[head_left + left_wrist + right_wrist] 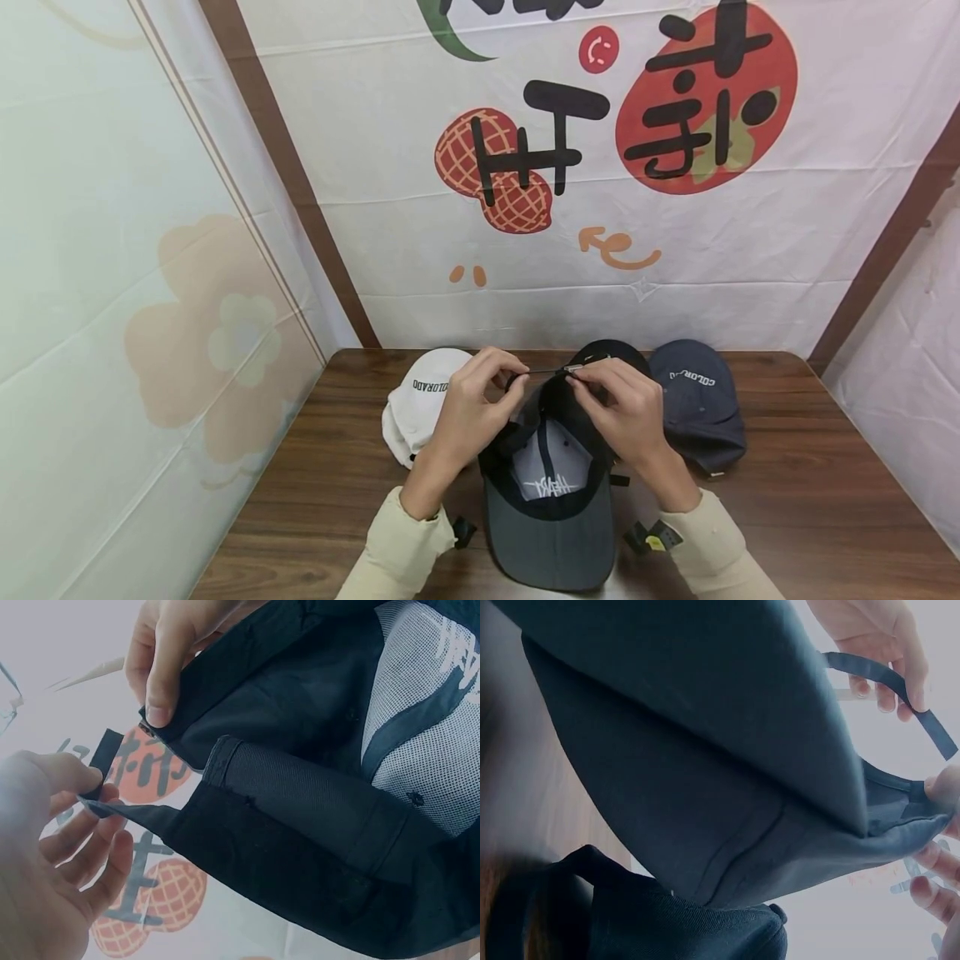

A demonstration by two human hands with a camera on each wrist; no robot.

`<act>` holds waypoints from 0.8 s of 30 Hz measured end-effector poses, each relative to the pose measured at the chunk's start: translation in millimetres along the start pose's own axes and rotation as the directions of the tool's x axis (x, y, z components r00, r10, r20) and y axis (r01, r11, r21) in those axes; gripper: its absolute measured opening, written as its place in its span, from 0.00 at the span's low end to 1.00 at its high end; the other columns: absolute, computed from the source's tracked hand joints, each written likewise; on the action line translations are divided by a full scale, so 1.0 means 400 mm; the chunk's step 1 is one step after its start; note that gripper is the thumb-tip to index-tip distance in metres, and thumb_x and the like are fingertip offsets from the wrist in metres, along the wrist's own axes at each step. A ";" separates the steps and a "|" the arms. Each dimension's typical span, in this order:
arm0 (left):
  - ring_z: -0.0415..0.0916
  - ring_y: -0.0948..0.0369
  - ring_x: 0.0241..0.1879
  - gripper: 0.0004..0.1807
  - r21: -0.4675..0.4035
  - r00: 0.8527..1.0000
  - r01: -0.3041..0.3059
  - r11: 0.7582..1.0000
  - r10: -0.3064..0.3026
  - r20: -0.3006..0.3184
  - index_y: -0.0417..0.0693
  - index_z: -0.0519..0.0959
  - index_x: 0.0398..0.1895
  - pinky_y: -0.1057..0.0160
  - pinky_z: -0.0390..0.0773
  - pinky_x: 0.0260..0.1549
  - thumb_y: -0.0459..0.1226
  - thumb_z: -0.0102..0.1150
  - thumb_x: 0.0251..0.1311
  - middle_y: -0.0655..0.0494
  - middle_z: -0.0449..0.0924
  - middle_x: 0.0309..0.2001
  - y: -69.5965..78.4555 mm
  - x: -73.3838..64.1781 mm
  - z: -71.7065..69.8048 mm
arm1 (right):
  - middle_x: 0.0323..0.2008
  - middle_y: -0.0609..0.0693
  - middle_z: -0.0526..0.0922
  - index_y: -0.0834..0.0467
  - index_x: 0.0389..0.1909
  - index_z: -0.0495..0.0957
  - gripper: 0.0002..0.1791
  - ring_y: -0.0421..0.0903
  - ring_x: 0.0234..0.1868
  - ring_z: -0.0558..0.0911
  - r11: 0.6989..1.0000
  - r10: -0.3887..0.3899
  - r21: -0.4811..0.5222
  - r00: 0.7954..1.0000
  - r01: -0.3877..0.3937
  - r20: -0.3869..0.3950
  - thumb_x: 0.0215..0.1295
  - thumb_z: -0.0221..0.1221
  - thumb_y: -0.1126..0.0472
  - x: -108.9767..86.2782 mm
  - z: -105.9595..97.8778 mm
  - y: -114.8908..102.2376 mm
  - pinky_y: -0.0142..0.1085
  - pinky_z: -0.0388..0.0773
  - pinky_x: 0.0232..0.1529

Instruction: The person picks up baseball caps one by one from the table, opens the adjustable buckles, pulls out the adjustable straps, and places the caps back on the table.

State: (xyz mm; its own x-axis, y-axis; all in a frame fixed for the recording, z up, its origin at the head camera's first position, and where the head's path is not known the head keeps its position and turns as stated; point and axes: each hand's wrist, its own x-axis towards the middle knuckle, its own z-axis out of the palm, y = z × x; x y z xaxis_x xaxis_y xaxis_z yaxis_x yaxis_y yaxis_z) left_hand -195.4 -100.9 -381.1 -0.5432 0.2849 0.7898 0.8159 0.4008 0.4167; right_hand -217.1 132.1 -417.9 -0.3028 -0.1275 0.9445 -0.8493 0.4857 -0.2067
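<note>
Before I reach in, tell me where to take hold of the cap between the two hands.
The cap is probably best taken by its brim, at the front edge, from the person's side: the brim is broad, uncovered and points that way. At the back, the left hand pinches the strap and the right hand the opposite end.

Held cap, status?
Left hand pinching strap near its end; right hand pinching held cap's rear edge. Cap's inside showing, brim toward the person. Black cap behind right hand; nothing visibly blocking.
</note>
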 end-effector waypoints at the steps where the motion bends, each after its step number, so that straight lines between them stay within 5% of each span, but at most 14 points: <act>1: 0.78 0.62 0.35 0.06 -0.004 1.000 -0.002 1.000 0.002 0.003 0.45 0.84 0.43 0.64 0.84 0.35 0.27 0.67 0.68 0.53 0.84 0.42 -0.001 0.000 0.000 | 0.35 0.50 0.92 0.56 0.39 0.91 0.09 0.42 0.26 0.80 1.000 0.002 -0.003 1.000 -0.002 0.002 0.59 0.74 0.70 0.000 -0.001 0.000 0.29 0.71 0.24; 12: 0.78 0.63 0.36 0.05 -0.065 0.992 -0.037 0.997 0.044 0.115 0.47 0.85 0.43 0.61 0.82 0.33 0.28 0.66 0.69 0.54 0.85 0.40 -0.002 -0.007 0.006 | 0.35 0.50 0.92 0.56 0.41 0.91 0.11 0.41 0.27 0.81 0.999 0.050 -0.020 0.998 -0.049 0.024 0.58 0.75 0.70 -0.001 -0.005 -0.002 0.29 0.70 0.25; 24: 0.81 0.62 0.37 0.04 -0.062 0.955 -0.045 0.997 0.061 0.289 0.49 0.85 0.43 0.64 0.84 0.36 0.33 0.68 0.69 0.60 0.84 0.42 0.001 -0.025 0.018 | 0.36 0.50 0.92 0.56 0.42 0.91 0.15 0.43 0.27 0.82 0.999 0.041 -0.018 0.999 -0.041 0.017 0.54 0.77 0.73 0.002 -0.005 -0.006 0.28 0.69 0.25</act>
State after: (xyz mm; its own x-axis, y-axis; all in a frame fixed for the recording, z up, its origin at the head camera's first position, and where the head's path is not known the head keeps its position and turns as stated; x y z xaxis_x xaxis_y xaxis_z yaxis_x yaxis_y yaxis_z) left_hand -191.1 -97.3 -392.0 -0.5263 0.5484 0.6499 0.8503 0.3325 0.4081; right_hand -214.5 132.8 -416.0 -0.3448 -0.1224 0.9307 -0.8285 0.5057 -0.2404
